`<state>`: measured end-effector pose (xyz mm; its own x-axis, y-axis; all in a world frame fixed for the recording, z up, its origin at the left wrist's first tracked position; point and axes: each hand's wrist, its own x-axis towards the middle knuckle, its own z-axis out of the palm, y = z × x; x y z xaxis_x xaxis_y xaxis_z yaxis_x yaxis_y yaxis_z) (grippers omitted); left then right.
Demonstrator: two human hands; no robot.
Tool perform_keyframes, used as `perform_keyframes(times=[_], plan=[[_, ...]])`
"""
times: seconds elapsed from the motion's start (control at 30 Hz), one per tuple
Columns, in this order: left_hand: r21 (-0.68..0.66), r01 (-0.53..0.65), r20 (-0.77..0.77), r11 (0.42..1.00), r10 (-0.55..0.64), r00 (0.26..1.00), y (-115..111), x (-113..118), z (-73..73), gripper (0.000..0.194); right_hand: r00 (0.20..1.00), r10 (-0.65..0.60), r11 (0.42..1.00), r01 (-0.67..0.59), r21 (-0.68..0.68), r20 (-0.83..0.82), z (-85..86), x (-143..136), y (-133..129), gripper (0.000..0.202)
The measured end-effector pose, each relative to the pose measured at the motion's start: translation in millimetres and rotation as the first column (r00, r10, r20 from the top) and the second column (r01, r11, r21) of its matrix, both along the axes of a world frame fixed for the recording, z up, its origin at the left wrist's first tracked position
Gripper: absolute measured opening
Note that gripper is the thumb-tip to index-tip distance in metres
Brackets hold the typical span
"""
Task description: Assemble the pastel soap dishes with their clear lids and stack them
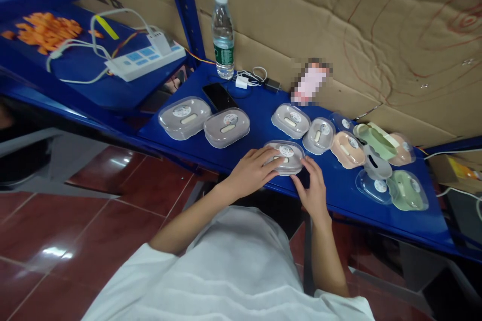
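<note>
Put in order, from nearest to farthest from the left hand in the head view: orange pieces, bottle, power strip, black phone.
From the left hand:
1. Black phone: forward and left, lying flat.
2. Bottle: upright, behind the phone.
3. Power strip: left of the bottle.
4. Orange pieces: far left, beyond the power strip.

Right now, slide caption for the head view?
Left hand and right hand on a clear-lidded mauve-grey box near the blue worktop's front edge, similar boxes on either side.
</note>
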<state>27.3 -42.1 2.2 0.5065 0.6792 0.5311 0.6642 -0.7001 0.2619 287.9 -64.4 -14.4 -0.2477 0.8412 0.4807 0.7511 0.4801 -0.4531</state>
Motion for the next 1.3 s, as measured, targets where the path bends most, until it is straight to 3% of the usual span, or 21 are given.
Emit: perform_keyframes(times=[0.4, 0.83, 1.1, 1.3], plan=[[0.102, 0.009, -0.03, 0.995, -0.006, 1.0, 0, -1, 0.3, 0.029, 1.0, -0.007, 0.994, 0.005, 0.108, 0.016, -4.2, 2, 0, 0.05], [0.137, -0.002, -0.07, 0.991, 0.012, 0.998, -7, -4, 1.4, 0.027, 0.998, -0.043, 0.993, 0.037, 0.109, 0.051, -4.6, -4, -1, 0.039], [0.156, -0.009, -0.069, 0.988, 0.02, 0.997, -23, -15, -5.7, 0.051, 0.985, -0.052, 0.999, 0.049, 0.022, 0.166, 0.5, -13, -5, 0.039], [0.253, -0.033, -0.063, 0.967, 0.051, 0.997, -8, -13, -12.2, 0.06, 0.968, -0.047, 0.999, 0.052, -0.013, 0.245, 6.4, -16, -4, 0.051]])
